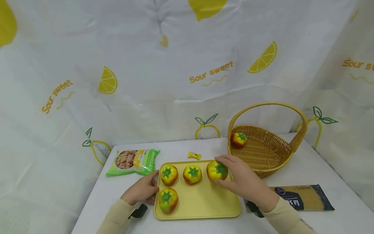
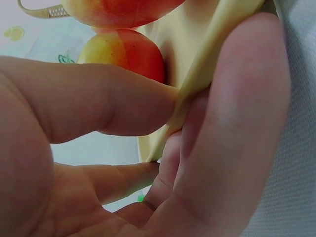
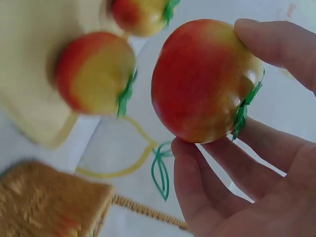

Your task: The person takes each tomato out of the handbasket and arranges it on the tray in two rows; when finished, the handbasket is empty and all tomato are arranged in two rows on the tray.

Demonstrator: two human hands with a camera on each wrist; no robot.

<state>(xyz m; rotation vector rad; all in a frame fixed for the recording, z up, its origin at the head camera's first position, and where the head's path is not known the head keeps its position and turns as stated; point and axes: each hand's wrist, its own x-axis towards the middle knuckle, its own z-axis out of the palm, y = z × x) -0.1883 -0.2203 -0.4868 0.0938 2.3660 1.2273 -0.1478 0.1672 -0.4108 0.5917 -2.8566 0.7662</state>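
Observation:
My right hand (image 1: 243, 177) pinches a red-and-yellow persimmon (image 3: 205, 81) with a green leafy top, over the right part of a yellow tray (image 1: 204, 203). In the right wrist view, thumb and fingertips grip it from opposite sides. At the tray's left edge, my left hand (image 1: 142, 188) grips the rim (image 2: 197, 69), with fingers above and below it in the left wrist view. Two similar persimmons lie along the tray's far side, one at the left corner (image 1: 169, 175) and a middle persimmon (image 1: 192, 174). Another persimmon (image 1: 168, 200) lies nearer, at the left.
A wicker basket (image 1: 266, 139) with a tall handle stands behind the right hand, a persimmon (image 1: 239, 139) inside at its left. A spaghetti pack (image 1: 306, 197) lies at the right. Behind the tray are a green-and-white food bag (image 1: 134, 161) and a small yellow packet (image 1: 194, 155).

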